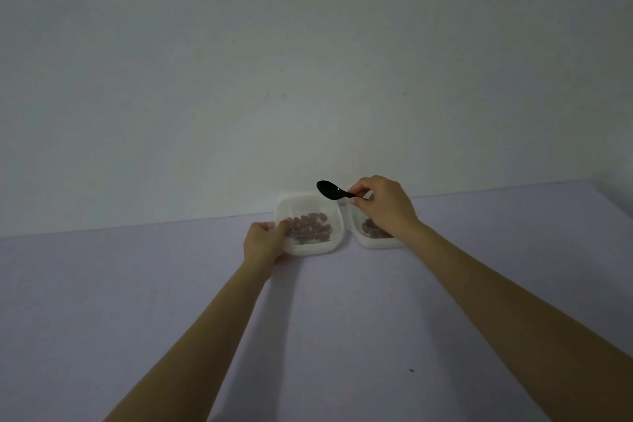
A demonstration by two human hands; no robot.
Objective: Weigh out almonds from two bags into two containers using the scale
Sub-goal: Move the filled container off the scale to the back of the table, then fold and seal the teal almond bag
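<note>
At the far edge of the bench (308, 319), close against the wall (308, 79), two white tubs are sitting side by side, nearly touching. Both are holding almonds (310, 224): the left container (308, 250) is showing a loose brown heap, and the right container (376, 245) is showing a smaller patch, partly hidden behind the wrist.

The left hand (263, 241) is gripping the left container at its near left corner, fingers curling over the rim and thumb on the outside, steadying it on the bench. The right hand (383, 205) is hanging over the right container and pinching the handle of a black spoon (329, 189) between thumb and fingertips.

The spoon is lying almost level, its long axis running left to right, with the bowl pointing left and hovering above the back right corner of the left container. Whether the bowl is carrying anything is too dark to tell.

Judging from this, the spoon is sitting nearer the left heap than the right one, so a short dip down and leftward would be reaching those almonds, while the left hand is bracing against the push.
</note>
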